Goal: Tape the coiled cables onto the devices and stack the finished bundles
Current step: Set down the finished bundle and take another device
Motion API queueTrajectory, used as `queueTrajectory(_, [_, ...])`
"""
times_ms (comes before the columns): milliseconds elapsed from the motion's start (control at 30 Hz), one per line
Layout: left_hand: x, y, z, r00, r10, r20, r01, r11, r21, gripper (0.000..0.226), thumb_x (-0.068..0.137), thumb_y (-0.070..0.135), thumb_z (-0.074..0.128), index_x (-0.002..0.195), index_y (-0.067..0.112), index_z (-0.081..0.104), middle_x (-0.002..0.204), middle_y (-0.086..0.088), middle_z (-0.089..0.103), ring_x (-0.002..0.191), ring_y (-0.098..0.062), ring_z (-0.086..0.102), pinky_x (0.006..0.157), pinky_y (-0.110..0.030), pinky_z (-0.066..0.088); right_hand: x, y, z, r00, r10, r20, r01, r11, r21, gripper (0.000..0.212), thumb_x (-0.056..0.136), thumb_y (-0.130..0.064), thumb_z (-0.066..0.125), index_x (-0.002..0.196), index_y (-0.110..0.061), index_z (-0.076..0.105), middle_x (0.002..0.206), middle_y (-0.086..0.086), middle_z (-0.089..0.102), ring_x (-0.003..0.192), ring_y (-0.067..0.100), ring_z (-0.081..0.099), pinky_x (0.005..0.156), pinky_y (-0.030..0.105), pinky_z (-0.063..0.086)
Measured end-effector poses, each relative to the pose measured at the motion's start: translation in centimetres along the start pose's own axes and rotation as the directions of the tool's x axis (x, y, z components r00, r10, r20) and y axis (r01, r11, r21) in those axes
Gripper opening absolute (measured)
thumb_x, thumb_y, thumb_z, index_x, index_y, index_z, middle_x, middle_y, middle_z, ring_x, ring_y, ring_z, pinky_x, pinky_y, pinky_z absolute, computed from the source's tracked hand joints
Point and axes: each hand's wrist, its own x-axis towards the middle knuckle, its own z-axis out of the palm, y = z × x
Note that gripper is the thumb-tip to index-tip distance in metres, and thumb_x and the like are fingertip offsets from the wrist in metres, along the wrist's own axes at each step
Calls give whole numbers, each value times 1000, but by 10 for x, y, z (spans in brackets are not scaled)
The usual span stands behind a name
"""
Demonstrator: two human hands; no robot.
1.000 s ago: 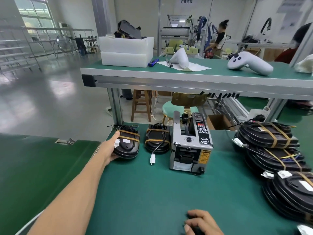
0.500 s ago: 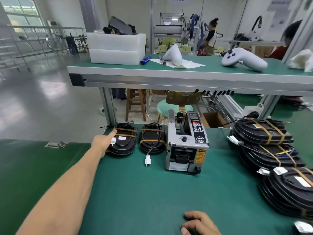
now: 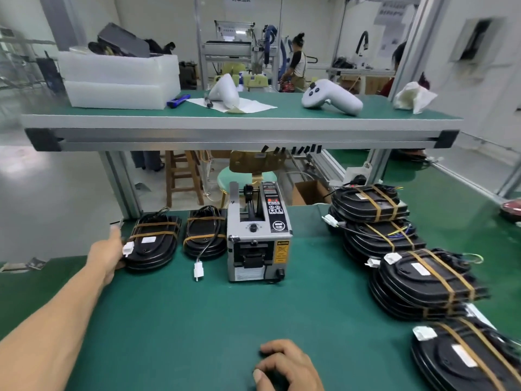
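Two low stacks of taped black devices stand at the back left: the left stack [image 3: 153,245] and the right stack [image 3: 205,235], whose white plug [image 3: 198,270] trails onto the mat. My left hand [image 3: 108,255] touches the left stack's left side, fingers stretched along it beside a white connector [image 3: 128,248]. My right hand [image 3: 284,365] rests on the green mat [image 3: 183,320] at the near edge. Its fingers curl over a dark patch, and I cannot tell whether that is an object. The grey tape dispenser [image 3: 258,235] sits in the middle.
Several taller stacks of banded black devices [image 3: 423,280] line the right side of the mat. An upper shelf [image 3: 242,119] carries white foam trays [image 3: 118,80], a white controller [image 3: 332,98] and paper. Stools and a cardboard box stand behind the bench, and people work far behind.
My left hand stays at the left stack's side and its fingers now lie straighter along it. The right hand has barely moved. The view has shifted slightly.
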Motion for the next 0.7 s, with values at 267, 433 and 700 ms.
queueTrajectory(267, [-142, -16, 10, 892, 229, -391, -296, 947, -121, 40, 96, 45, 46, 107, 16, 71, 105, -8, 72, 99, -33, 65, 84, -45, 47, -1, -21, -13, 994, 109, -20, -105, 984, 144, 17, 74, -51, 69, 83, -37, 74, 103, -25, 70, 94, 4, 68, 90, 30, 55])
queueTrajectory(433, [-241, -58, 14, 901, 428, 73, -417, 900, -127, 28, 104, 34, 63, 80, 27, 77, 71, -1, 72, 65, -12, 64, 65, -33, 52, -2, -24, -19, 990, 137, 34, -141, 970, 196, 19, 80, -42, 69, 92, -30, 78, 103, -21, 70, 101, 1, 68, 95, 30, 53])
queueTrajectory(700, [-315, -111, 15, 884, 308, 351, -329, 944, -1, 35, 104, 18, 71, 70, 16, 81, 67, -4, 78, 68, -7, 68, 83, -24, 50, -19, -25, -53, 827, 561, -34, -397, 625, 673, 14, 96, -11, 73, 105, -21, 76, 98, -5, 80, 94, 12, 76, 85, 27, 55])
